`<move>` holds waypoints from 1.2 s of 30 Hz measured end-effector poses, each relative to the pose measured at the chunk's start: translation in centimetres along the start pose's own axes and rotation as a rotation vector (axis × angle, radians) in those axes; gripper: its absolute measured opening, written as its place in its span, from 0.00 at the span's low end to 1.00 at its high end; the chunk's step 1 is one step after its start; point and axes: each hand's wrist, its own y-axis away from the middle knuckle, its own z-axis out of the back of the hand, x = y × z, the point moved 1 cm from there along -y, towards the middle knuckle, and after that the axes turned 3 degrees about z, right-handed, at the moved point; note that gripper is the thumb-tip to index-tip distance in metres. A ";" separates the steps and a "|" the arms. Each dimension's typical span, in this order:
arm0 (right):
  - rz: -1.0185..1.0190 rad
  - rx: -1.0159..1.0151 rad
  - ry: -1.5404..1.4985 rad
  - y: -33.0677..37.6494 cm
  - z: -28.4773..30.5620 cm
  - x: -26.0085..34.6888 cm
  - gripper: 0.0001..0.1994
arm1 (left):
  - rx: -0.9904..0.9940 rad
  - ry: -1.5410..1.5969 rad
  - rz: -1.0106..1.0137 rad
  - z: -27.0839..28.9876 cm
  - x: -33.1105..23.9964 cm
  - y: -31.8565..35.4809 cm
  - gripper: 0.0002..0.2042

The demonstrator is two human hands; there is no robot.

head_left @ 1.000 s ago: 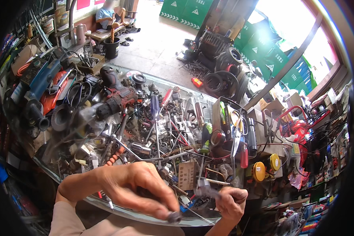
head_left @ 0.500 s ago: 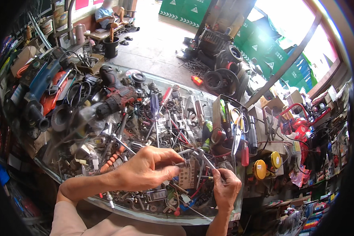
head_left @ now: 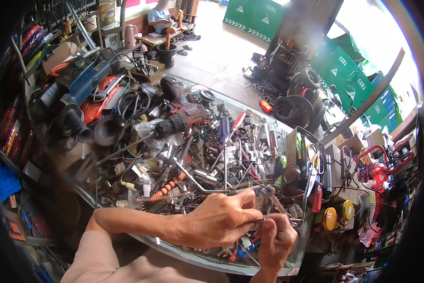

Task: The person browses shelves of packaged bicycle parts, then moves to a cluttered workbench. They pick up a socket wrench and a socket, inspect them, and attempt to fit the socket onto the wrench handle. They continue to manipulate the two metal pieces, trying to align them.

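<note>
My left hand (head_left: 220, 220) and my right hand (head_left: 276, 239) meet above the near edge of a glass-topped workbench (head_left: 268, 270). Together they pinch a small slim metal tool (head_left: 271, 202), its grey head sticking up just above my fingers. The part of it between my fingertips is hidden. Directly behind my hands lie a bent chrome wrench bar (head_left: 193, 177), a coil spring (head_left: 162, 198) and an orange-handled tool (head_left: 170, 186).
The bench is heaped with screwdrivers, sockets, a red power drill (head_left: 183, 118), blue power tools (head_left: 80, 78) and black cables. Yellow tape rolls (head_left: 337, 214) sit at the right. Engines (head_left: 292, 89) stand on the concrete floor beyond; a person sits far back.
My hands rose from the bench's near edge and came together. The left hand reached right to meet the right hand, and both now pinch the small metal tool.
</note>
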 end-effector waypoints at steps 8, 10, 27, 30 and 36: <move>-0.219 0.056 -0.443 -2.3 -4.0 2.9 0.09 | -0.126 0.044 0.085 4.5 2.4 1.0 0.12; -0.254 0.088 -0.428 -2.7 -5.2 3.0 0.10 | -0.119 0.173 0.121 5.6 3.7 1.6 0.11; -0.286 0.237 -0.487 -1.7 -11.0 -1.3 0.13 | 0.040 0.278 0.260 6.4 10.6 4.6 0.08; -0.266 0.200 -0.455 -1.4 -11.0 -1.6 0.13 | 0.149 0.483 0.442 6.9 9.9 4.6 0.14; -0.132 0.236 -0.499 -1.7 -10.5 -0.9 0.14 | 0.093 0.421 0.316 6.6 10.2 4.7 0.08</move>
